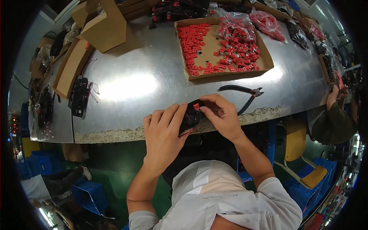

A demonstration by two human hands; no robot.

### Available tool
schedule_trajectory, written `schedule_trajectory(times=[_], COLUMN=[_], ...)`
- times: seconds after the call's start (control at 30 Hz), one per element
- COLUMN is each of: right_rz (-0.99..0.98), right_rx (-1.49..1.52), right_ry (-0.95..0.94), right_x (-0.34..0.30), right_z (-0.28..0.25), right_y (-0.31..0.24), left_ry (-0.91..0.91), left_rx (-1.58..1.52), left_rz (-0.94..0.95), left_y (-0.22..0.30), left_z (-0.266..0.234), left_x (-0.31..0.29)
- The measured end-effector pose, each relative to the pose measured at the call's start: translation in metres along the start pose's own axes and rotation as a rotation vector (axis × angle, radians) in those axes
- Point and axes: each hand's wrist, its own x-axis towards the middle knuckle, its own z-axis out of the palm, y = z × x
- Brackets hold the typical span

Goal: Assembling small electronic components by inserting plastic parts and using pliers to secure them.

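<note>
A person in a white shirt (237, 209) works at the near edge of a shiny metal table (153, 57), both hands over a black part (187, 122). The part lies between the hands, just above the table's worn near edge, with a small red piece (196, 106) on its far right end and a thin red wire (191, 131) looping along its near side. The left hand (165, 124) grips the part from the left, its fingers bent together over it; the right hand (222, 117) holds the right end, thumb and index finger closed on it — the thumb tip just beside the red piece, though whether it touches that piece cannot be told. To the right of the right hand lies a pair of cutters (256, 92) with black handles, its handles spread and its tip toward the right. Beyond, on the far side, stands a shallow cardboard tray (230, 74); flat red pieces (191, 40) lie along its left, chunkier red pieces (239, 57) are heaped at its right, and a clear bag (237, 25) of red pieces rests at its far right corner. On the left, another black part with wires (79, 97) lies near a long cardboard box (71, 71) — well apart from the hands. At the far right, a co-worker's hand (332, 96) reaches the table's edge.
</note>
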Motion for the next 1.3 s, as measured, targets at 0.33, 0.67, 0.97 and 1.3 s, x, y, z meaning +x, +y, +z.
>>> schedule_trajectory(times=[0.33,0.67,0.97,1.3], right_rz=[0.028,0.061,0.021,-0.038], right_rx=[-0.138,-0.159,-0.139,-0.193], right_ry=[0.025,0.053,0.063,0.114], right_x=[0.002,0.003,0.004,0.005], right_z=[0.004,0.007,0.006,0.008], right_y=[-0.002,-0.005,-0.005,-0.001], left_ry=[-0.046,-0.097,-0.183,-0.112], left_rx=[-0.047,-0.122,-0.111,-0.202], left_rz=[0.016,0.051,0.227,0.241], left_y=[-0.018,-0.035,-0.015,-0.028], left_z=[0.003,0.01,-0.009,0.011], left_x=[0.005,0.009,0.031,0.021])
